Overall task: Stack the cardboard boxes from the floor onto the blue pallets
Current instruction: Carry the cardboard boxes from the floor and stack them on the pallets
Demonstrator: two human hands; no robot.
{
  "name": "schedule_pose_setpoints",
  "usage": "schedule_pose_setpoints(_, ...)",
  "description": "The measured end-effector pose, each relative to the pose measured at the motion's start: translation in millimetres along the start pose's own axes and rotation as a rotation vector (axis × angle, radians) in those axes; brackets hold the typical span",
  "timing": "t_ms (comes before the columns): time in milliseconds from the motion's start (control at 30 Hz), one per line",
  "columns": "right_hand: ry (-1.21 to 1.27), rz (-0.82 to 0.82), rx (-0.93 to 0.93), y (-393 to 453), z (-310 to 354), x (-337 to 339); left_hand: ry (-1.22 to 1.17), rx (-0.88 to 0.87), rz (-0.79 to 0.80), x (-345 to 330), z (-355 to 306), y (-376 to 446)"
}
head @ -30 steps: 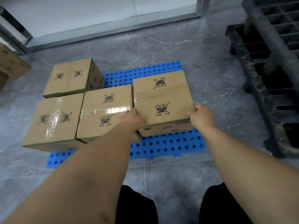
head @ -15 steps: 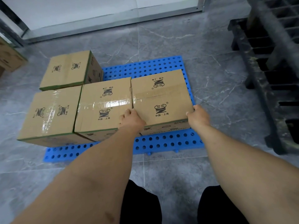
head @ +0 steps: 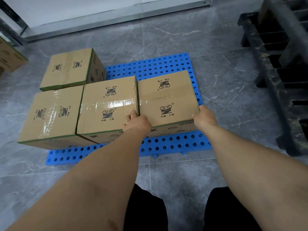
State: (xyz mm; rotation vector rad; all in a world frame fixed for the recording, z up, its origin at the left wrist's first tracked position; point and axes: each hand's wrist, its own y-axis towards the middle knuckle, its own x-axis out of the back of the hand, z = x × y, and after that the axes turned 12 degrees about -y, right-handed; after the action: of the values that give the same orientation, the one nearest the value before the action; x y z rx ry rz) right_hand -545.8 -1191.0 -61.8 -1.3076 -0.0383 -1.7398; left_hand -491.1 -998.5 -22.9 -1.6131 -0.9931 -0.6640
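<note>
Box held at both near corners on blue pallet

Right-hand box (head: pixel 167 99) sits on the blue pallet (head: pixel 173 145), its left side touching the middle box (head: pixel 106 107). Left hand (head: pixel 136 122) grips the near left corner, fingers tucked at the seam between the two boxes. Right hand (head: pixel 204 118) grips the near right corner. Left box (head: pixel 50 115) and back box (head: pixel 70 68) also rest on the pallet. Black pallet (head: pixel 275 64) stands at right on grey floor (head: pixel 166 35).

fingertips of the left hand (head: pixel 137 121) hidden between boxes; cardboard box (head: pixel 10 55) cut off at left edge
</note>
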Motion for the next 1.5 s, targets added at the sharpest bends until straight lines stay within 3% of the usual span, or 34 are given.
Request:
schedule_pose_setpoints(867, 0.046, 0.032, 0.031, 10.2, -2.6, -4.3, 0.119, -0.013, -0.081, -3.1, 2.4, 1.9)
schedule_pose_setpoints(1033, 0.040, 0.007, 0.049, 7.0, -2.3, -6.4, 0.042, -0.038, -0.095, -0.8, 7.8, 4.7)
schedule_pose_setpoints(1267, -0.241, -0.199, 0.216, -46.0, 21.0, 4.3, -0.086, -0.054, -0.143, 15.6, 16.6, -29.5)
schedule_pose_setpoints(1500, -0.467, 0.003, 0.290, -111.5, 52.3, 60.3, -0.151, -0.012, -0.093, 66.3, 13.3, -99.2)
